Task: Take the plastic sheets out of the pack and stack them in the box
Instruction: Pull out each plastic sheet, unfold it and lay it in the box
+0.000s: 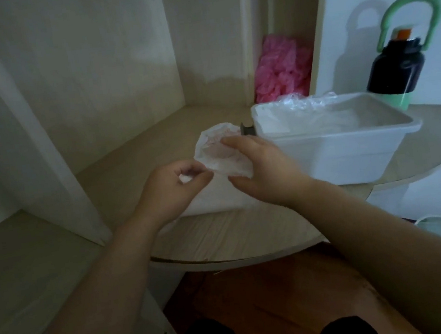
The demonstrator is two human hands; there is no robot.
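Pack (222,154) x1, sheet (186,178) x1, box (351,149) x1

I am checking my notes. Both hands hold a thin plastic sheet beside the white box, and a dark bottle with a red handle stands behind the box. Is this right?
Not quite: the handle of the bottle is green, not red, as the head view shows. The left hand and right hand do hold the plastic sheet beside the white box.
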